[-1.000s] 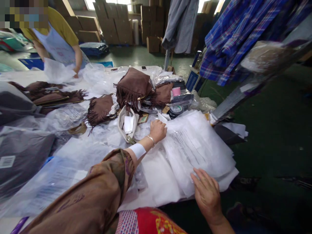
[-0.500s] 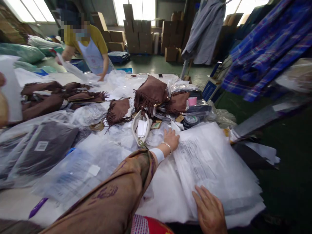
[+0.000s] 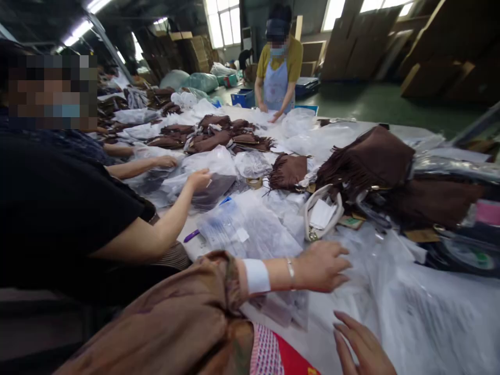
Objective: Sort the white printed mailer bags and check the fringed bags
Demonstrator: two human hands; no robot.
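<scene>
My left hand (image 3: 322,265), with a bracelet and a brown sleeve, hovers over the table with its fingers apart and nothing visible in them. My right hand (image 3: 363,344) is low at the lower right, its fingers stretched out and holding nothing. Beside it lie large clear plastic bags (image 3: 441,312) with printed text. Just beyond my left hand sits a small cream pouch (image 3: 338,200), open, with white paper inside. Behind that are brown fringed bags (image 3: 367,161). Left of my hand lies a printed plastic bag (image 3: 224,229) on the table.
A person in black (image 3: 128,224) at the left handles a plastic-wrapped item (image 3: 214,190). Across the table stands a person in an apron (image 3: 277,80). A tape roll (image 3: 254,182), a purple pen-like object (image 3: 191,236) and a black roll (image 3: 469,255) lie about.
My view has swung left, bringing the person in black into sight. My left hand has lifted off the plastic bags. My right hand stays low near the bags, fingers apart.
</scene>
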